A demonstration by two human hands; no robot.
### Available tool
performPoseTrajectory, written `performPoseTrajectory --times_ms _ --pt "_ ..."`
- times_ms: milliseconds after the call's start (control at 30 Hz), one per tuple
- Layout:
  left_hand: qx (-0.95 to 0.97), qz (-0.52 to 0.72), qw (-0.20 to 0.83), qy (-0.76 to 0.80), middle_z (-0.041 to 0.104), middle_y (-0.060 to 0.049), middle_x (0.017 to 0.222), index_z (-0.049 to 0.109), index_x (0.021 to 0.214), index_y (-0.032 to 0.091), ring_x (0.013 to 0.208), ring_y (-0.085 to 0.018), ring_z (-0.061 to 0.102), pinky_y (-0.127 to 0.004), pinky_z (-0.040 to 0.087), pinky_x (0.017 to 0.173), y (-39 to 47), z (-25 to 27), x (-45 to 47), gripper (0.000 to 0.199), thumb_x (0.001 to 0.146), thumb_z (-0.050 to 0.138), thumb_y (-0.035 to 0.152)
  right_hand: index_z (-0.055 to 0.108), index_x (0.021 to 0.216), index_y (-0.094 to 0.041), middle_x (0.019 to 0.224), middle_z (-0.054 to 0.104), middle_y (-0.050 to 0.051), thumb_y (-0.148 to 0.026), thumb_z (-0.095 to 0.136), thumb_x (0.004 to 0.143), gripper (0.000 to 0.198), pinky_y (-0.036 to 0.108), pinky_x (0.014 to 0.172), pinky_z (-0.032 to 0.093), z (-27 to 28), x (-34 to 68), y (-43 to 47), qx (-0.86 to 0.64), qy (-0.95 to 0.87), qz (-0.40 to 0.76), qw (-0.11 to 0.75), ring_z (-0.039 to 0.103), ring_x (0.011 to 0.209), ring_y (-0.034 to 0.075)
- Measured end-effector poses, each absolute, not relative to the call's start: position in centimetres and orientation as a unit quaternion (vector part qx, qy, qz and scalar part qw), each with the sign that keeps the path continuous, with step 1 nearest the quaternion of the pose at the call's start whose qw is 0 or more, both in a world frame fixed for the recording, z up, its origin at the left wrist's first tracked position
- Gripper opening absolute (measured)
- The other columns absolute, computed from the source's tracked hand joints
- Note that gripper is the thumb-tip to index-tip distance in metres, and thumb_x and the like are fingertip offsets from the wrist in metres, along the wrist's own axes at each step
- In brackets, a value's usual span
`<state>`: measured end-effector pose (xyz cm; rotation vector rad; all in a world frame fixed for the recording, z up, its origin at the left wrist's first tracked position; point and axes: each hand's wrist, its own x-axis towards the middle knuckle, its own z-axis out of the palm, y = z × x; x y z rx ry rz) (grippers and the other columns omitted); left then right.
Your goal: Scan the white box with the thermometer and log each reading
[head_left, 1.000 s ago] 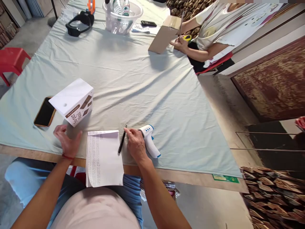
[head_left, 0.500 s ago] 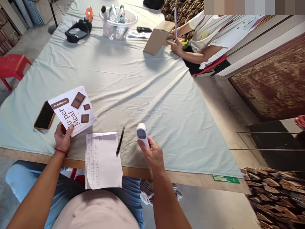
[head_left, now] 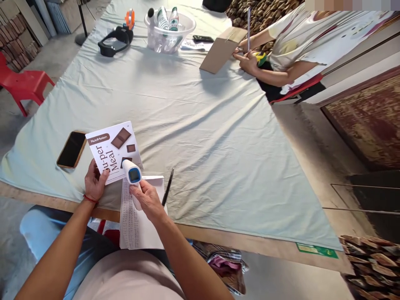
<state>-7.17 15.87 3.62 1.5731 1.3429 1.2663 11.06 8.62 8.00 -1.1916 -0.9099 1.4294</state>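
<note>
Infrared thermometer (head_left: 133,175), white with a blue-rimmed display, gripped by the handle in the right hand (head_left: 149,201); the fingers are wrapped around it, with the thumb just below the display. Its nose overlaps the lower chocolate picture on the NutriMotion carton (head_left: 117,148); whether the two touch cannot be told. The left hand (head_left: 94,182) pinches the carton at its near left corner, thumb on the printed face, the other fingers partly hidden at its side; the carton is tilted, lettering sideways. A red string bracelet (head_left: 90,199) circles the wrist behind these fingers. Beneath the right fingers lies a handwritten notepad (head_left: 145,233), projecting over the near edge of the table (head_left: 225,175). A black pen (head_left: 168,187) lies along the pad's right edge, just right of the right fingers. Beyond and to the left of the left fingers, a smartphone (head_left: 71,150) lies flat, screen dark. Well beyond both hands' fingers stand a plastic basin (head_left: 161,41) of bottles and, farther right, a cardboard box (head_left: 218,56) beside a seated co-worker (head_left: 289,58).
</note>
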Motion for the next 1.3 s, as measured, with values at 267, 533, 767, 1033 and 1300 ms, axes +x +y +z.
performPoseTrajectory --times_ms 267,533,767,1033,1300 --pt "0.605 0.493 0.361 0.51 0.071 -0.009 0.102 0.053 0.126 0.016 0.083 -0.021 0.067 -0.033 0.055 0.071 15.7 3.5 -7.2 0.06 0.084 0.063 0.058 0.059 0.08 -0.02 0.071 0.055 -0.001 -0.053 0.067 0.075 0.034 0.026 0.063 0.042 7.7 11.0 8.6 -0.506 -0.373 0.596 0.5 0.047 0.065 0.014" --pt "0.602 0.494 0.371 0.505 0.071 -0.008 0.1 0.054 0.125 0.016 0.084 -0.021 0.067 -0.033 0.055 0.072 15.7 3.6 -7.1 0.062 0.083 0.064 0.061 0.058 0.078 -0.02 0.069 0.056 -0.001 -0.055 0.069 0.073 0.036 0.026 0.06 0.042 7.5 10.8 8.8 -0.503 -0.367 0.597 0.506 0.047 0.064 0.014" --pt "0.605 0.491 0.365 0.508 0.07 -0.01 0.103 0.053 0.126 0.016 0.088 -0.022 0.067 -0.034 0.055 0.075 15.9 3.3 -7.3 0.064 0.082 0.065 0.061 0.058 0.081 -0.021 0.072 0.057 -0.001 -0.053 0.068 0.075 0.034 0.026 0.064 0.043 7.9 10.3 8.5 -0.501 -0.352 0.604 0.511 0.05 0.067 0.014" --pt "0.602 0.538 0.311 0.501 0.061 -0.016 0.121 0.036 0.143 0.017 0.105 -0.026 0.064 -0.038 0.056 0.087 15.8 3.0 -7.1 0.075 0.088 0.059 0.063 0.068 0.098 -0.019 0.083 0.065 0.001 -0.046 0.069 0.077 0.034 0.027 0.068 0.046 9.3 13.0 5.5 -0.573 -0.376 0.523 0.507 0.057 0.077 0.018" --pt "0.556 0.566 0.265 0.548 0.041 -0.017 0.138 0.019 0.147 0.026 0.121 -0.027 0.055 -0.036 0.057 0.084 16.9 2.5 -7.2 0.099 0.073 0.079 0.054 0.069 0.106 -0.016 0.091 0.071 0.007 -0.059 0.067 0.075 0.052 0.032 0.074 0.049 8.0 19.0 2.8 -0.679 -0.363 0.435 0.468 0.062 0.083 0.023"
